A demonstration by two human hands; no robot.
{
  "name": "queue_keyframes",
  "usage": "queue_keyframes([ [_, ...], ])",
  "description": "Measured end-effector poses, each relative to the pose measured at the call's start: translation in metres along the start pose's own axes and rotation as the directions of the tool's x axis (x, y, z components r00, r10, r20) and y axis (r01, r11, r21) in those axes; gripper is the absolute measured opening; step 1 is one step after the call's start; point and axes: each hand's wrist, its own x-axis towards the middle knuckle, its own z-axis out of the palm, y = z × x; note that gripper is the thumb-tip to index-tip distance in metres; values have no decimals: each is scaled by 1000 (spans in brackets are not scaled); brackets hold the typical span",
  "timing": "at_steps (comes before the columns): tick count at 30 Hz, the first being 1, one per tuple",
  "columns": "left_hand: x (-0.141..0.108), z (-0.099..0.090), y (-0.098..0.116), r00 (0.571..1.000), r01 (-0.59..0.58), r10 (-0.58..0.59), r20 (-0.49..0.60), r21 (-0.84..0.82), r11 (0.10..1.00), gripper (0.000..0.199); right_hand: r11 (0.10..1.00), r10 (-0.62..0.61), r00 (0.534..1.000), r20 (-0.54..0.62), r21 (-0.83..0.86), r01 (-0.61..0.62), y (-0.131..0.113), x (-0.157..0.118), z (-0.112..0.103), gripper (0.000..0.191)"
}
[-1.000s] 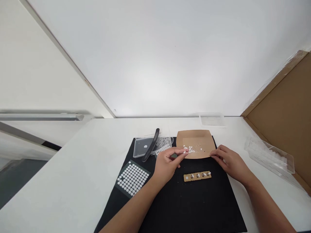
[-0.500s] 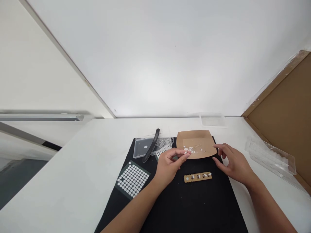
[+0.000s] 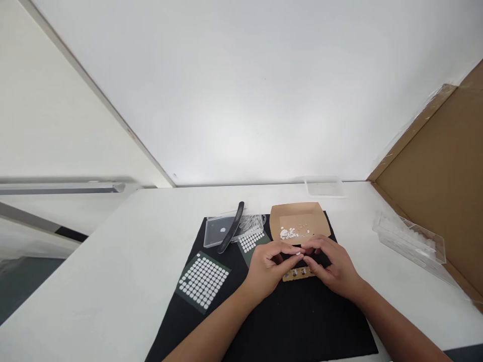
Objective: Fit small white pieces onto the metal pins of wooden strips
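Observation:
My left hand [image 3: 269, 265] pinches a small white oval piece [image 3: 298, 253] between thumb and forefinger. From the other side, my right hand [image 3: 332, 264] brings its thumb and forefinger together at the same piece; the exact contact is too small to make out. Just below the fingertips lies a tan scalloped strip [image 3: 287, 276] bearing a row of small metallic and white bits, its right end hidden by my right hand. Behind the hands stands a brown paper tray [image 3: 298, 210] with small white pieces [image 3: 289, 233] and clear bits scattered inside.
A black curved nail file [image 3: 231, 227] lies across clear plastic boxes [image 3: 217, 232]. Two sheets of white dots [image 3: 204, 281] rest on the black mat [image 3: 302, 327]. Another clear box [image 3: 411, 239] is at right, beside a cardboard panel [image 3: 437, 166]; a clear lid [image 3: 324, 187] lies by the wall.
My right hand has moved left from the tray's right side to meet my left hand, closing its fingers and covering part of the strip. The camera view has shifted slightly.

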Motion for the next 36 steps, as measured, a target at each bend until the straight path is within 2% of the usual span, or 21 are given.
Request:
queue_keyframes([
  [6, -5, 7, 8, 986, 159, -168, -21, -214, 964, 26, 999, -8, 999, -42, 53, 10, 4, -3, 3, 20],
  [8, -6, 10, 10, 977, 205, -213, 5, -297, 933, 29, 998, -13, 997, -82, 65, 18, 4, -3, 4, 17],
  [11, -6, 14, 11, 969, 246, -239, 65, -366, 898, 29, 995, -90, 989, -117, 41, 95, 2, -3, 5, 15],
  [14, -7, 15, 9, 968, 251, -240, 75, -373, 893, 30, 986, -168, 976, -139, 1, 169, 2, -1, 5, 17],
  [20, -7, 15, 5, 978, 211, -198, 72, -372, 904, 31, 968, -247, 955, -162, -88, 235, 2, 1, 4, 16],
  [24, -7, 16, 2, 979, 201, -197, 50, -365, 909, 30, 966, -236, 952, -197, -154, 207, 2, -1, 5, 13],
  [27, -6, 15, -1, 980, 195, -197, 31, -344, 918, 28, 959, -225, 960, -168, -211, 188, 5, -4, 7, 17],
  [32, -4, 12, -7, 990, 135, -142, -27, -173, 976, 22, 950, -152, 982, -111, -292, 114, 11, -6, 8, 21],
  [36, -3, 11, -8, 988, 152, -152, 18, -195, 969, 25, 923, -162, 982, -93, -368, 117, 10, -5, 7, 20],
])
